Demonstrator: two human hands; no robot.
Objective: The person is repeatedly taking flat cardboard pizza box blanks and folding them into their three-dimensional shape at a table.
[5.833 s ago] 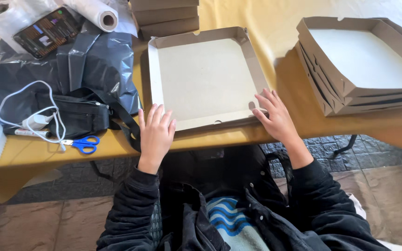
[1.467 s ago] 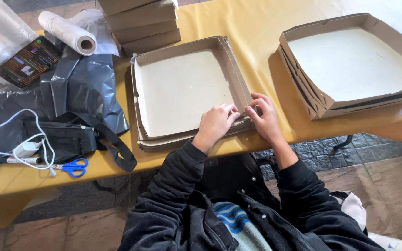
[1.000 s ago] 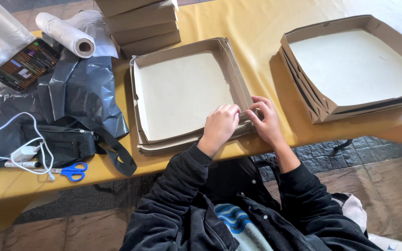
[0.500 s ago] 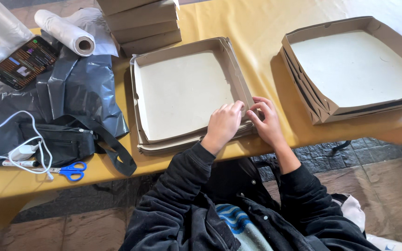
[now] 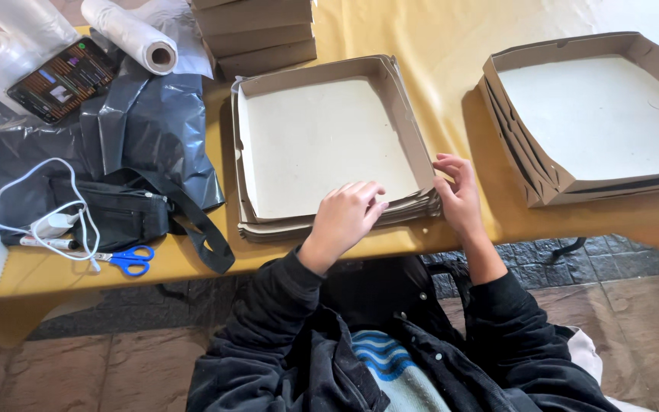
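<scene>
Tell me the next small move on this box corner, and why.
Probably press the near wall upright with the left hand. On the cardboard tray the near-right corner still lies flattened, while the right hand already steadies the right wall there.

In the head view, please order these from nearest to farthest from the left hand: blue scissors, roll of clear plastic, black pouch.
From the left hand:
1. Black pouch, to its left.
2. Blue scissors, left, by the table's near edge.
3. Roll of clear plastic, far left corner.
</scene>
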